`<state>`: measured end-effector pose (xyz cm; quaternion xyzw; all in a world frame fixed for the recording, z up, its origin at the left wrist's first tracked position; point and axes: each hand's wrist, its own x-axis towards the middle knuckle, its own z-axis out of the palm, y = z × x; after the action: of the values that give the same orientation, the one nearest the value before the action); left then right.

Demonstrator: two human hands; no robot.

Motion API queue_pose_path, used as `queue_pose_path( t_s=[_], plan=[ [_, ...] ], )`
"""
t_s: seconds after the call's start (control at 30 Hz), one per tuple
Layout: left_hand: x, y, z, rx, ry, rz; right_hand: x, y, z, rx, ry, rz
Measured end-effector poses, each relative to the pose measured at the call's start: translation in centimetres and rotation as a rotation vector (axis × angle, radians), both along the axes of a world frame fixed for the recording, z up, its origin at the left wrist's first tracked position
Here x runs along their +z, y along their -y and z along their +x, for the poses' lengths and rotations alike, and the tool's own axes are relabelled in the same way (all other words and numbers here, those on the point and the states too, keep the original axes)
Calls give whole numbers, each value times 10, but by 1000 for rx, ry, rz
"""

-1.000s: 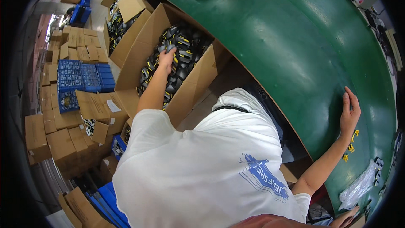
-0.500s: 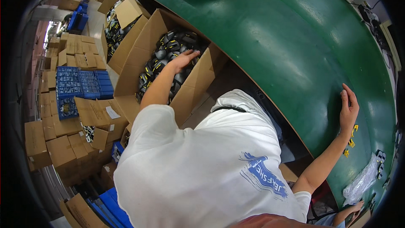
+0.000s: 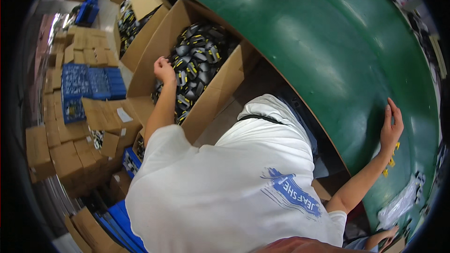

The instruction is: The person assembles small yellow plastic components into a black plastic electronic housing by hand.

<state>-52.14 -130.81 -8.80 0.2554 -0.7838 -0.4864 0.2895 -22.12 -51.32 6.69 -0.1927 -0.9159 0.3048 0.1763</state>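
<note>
My left hand is over the left side of a tall open carton, close to its inner wall. Its fingers are curled in, and no part shows in them. Inside the carton lies a heap of black and grey rounded plastic parts with yellow marks. Farther right, my right hand is at the green tabletop, fingers stretched out and holding nothing. Several small yellow pieces lie beside its wrist.
A second carton of similar parts stands beyond the first. Stacked cartons and blue crates fill the left. A clear plastic bag lies on the table at lower right, near another person's hand.
My left hand has swung left across the heap toward the carton's wall, its fingers going from spread to curled. The right hand stays nearly where it was.
</note>
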Motion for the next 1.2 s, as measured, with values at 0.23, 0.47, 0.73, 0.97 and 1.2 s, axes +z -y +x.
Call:
queue_pose_path(
  t_s=[0.23,0.47,0.73,0.97,1.2],
  plan=[
    [126,-241,14,-949,-270,-252,-19,71,32,-148,-193,160],
    [264,-520,119,-2154,-1008,23,-22,117,131,-379,-320,273],
    [380,-623,256,-2771,-1434,567,-8,106,174,-879,-305,-116],
    [395,-638,293,-2857,-1033,410,-25,47,179,-928,-136,283],
    [373,-691,307,-2725,-1234,641,-25,34,172,-844,-183,224]
  ],
)
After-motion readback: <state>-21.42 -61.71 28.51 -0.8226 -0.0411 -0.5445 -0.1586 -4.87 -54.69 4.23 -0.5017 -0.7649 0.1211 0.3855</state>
